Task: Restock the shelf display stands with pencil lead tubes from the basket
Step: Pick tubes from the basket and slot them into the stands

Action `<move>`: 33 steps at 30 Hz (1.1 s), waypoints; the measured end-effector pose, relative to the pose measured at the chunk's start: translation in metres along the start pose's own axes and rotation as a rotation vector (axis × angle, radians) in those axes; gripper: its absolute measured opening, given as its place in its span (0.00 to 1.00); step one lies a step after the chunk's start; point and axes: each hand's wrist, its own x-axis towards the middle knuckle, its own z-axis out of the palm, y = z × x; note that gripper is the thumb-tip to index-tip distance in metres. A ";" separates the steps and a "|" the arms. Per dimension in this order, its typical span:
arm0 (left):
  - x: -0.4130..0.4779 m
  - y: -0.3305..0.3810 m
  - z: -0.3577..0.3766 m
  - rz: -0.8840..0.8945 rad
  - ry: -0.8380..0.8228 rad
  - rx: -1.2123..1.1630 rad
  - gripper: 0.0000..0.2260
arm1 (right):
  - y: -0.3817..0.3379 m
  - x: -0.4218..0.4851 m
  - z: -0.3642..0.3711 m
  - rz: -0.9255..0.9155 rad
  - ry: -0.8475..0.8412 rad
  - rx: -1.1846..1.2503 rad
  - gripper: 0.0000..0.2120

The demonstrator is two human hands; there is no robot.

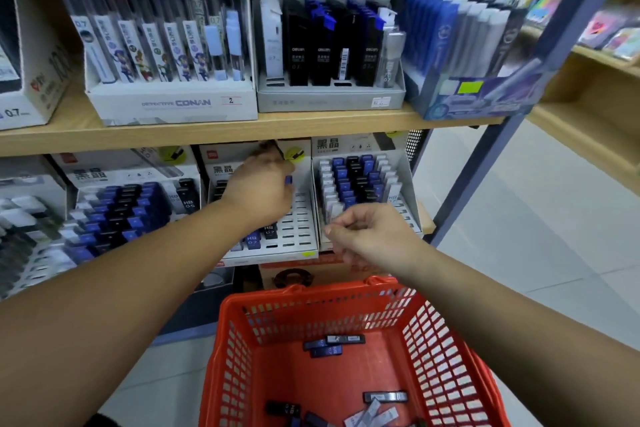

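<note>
A red plastic basket (450,340) stands low in front of me with several black, blue and white lead tubes (334,345) lying on its floor. My left hand (258,189) reaches over the middle display stand (298,218) on the lower shelf and holds a blue lead tube (288,179) at its fingertips, above the stand's empty slots. My right hand (372,236) hovers in front of the right display stand (360,180), fingers curled; a thin dark thing shows between them, too blurred to name.
The left lower stand (114,204) is packed with blue, black and white tubes. The upper shelf (242,130) carries boxes of lead tubes and refills. A blue metal upright (502,121) frames the shelf on the right, with tiled floor beyond.
</note>
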 end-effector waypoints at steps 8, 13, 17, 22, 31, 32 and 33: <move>-0.097 0.071 -0.008 0.179 -0.146 -0.409 0.04 | 0.062 -0.055 -0.011 0.143 -0.274 -0.721 0.10; -0.176 0.080 0.111 0.049 -0.562 -0.379 0.04 | 0.165 -0.087 0.023 0.311 -0.162 -0.623 0.13; -0.227 0.060 0.197 -0.109 -0.842 -0.359 0.06 | 0.254 -0.111 0.043 0.503 -0.231 -0.519 0.25; -0.266 0.044 0.255 -0.226 -0.952 -0.296 0.27 | 0.310 -0.092 0.041 0.571 -0.491 -0.801 0.55; -0.283 0.075 0.294 -0.204 -0.972 -0.031 0.58 | 0.359 -0.053 0.042 0.248 -0.601 -1.210 0.66; -0.284 0.081 0.298 -0.193 -0.962 -0.033 0.57 | 0.362 -0.051 0.040 0.225 -0.607 -1.233 0.66; -0.284 0.085 0.301 -0.185 -0.949 -0.032 0.56 | 0.363 -0.049 0.038 0.215 -0.611 -1.236 0.66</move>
